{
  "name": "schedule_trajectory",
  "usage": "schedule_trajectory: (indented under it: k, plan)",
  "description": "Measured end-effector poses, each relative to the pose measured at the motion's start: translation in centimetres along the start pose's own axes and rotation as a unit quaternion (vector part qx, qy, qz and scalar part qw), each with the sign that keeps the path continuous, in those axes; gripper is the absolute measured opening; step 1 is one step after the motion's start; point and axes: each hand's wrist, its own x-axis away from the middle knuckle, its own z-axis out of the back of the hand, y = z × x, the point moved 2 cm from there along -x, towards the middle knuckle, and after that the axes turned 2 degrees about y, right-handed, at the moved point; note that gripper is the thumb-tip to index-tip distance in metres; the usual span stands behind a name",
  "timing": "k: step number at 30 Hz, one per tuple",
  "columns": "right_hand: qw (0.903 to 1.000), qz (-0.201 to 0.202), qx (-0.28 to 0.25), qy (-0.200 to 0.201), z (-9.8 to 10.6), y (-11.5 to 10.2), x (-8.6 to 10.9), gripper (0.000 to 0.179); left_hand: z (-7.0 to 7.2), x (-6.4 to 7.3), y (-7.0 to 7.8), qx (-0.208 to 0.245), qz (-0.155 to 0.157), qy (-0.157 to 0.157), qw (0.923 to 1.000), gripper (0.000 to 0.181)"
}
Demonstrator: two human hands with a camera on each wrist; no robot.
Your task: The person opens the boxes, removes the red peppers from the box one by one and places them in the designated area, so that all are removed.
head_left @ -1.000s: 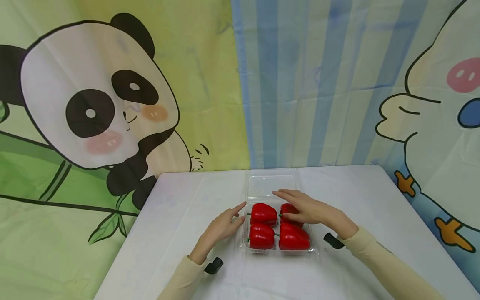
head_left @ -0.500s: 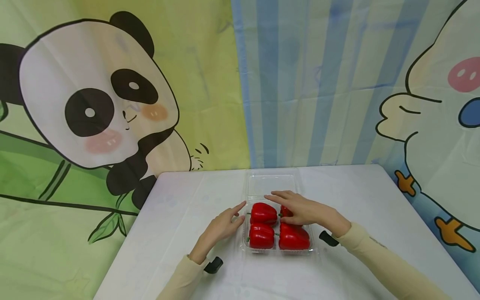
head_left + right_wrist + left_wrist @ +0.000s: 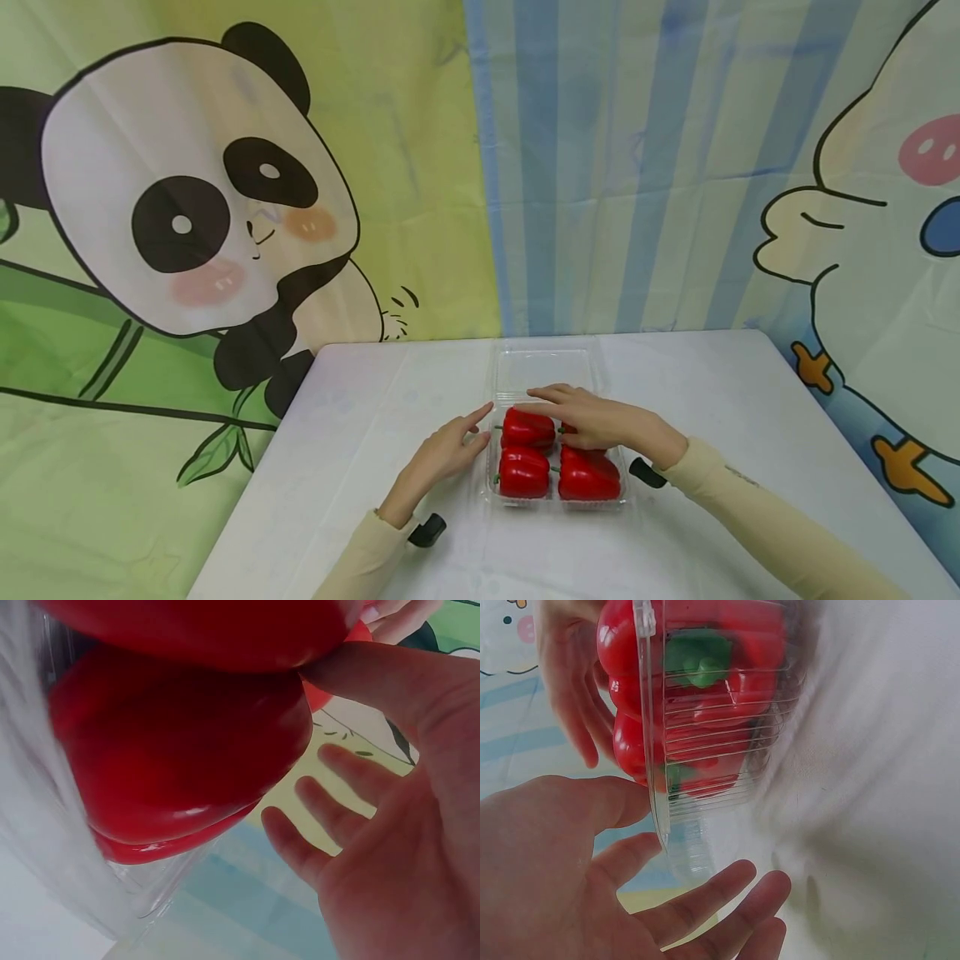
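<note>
Several red bell peppers sit in a clear plastic clamshell box [image 3: 628, 493], whose lid [image 3: 543, 368] lies folded back behind it. My right hand [image 3: 603, 418] spans the back right pepper [image 3: 180, 750], mostly covering it from the head view. Its fingers stretch leftward over the back left pepper [image 3: 527, 427], and the right wrist view has its thumb against the peppers. At the box's left side, my left hand [image 3: 448, 448] touches the rim with thumb and index finger, the other fingers spread. The front left pepper [image 3: 522, 472] and front right pepper [image 3: 588, 475] are uncovered.
The box stands on a white-covered table [image 3: 390, 392]. Behind it hangs a cloth backdrop [image 3: 570, 167] with blue stripes, a panda and a white cartoon figure. A dark wrist device [image 3: 427, 531] shows at the left cuff.
My right hand has shifted left across the box, covering more of the back right pepper and reaching over the back left one. The left hand stays where it was.
</note>
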Motion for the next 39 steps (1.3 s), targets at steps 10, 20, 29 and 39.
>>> schedule_trajectory:
  k: [10, 20, 29, 39]
  plan:
    - [0.9994, 0.023, 0.002, -0.026, 0.1, -0.2, -1.0, 0.084, -0.1, 0.0, -0.1, -0.001, 0.002, -0.003, 1.0, 0.056]
    - [0.998, 0.018, 0.013, -0.059, -0.3, -0.8, -2.1, 0.086, 0.0, 0.0, 0.0, -0.006, -0.002, 0.003, 1.0, 0.055]
    - [0.9972, 0.004, 0.023, -0.071, -0.8, -0.9, -2.6, 0.088, 0.1, 0.0, 0.1, -0.008, -0.003, 0.003, 1.0, 0.055]
    - [0.9952, -0.001, 0.04, -0.089, -1.1, -0.7, -2.9, 0.1, 0.0, -0.1, 0.2, -0.008, 0.003, 0.0, 1.0, 0.055]
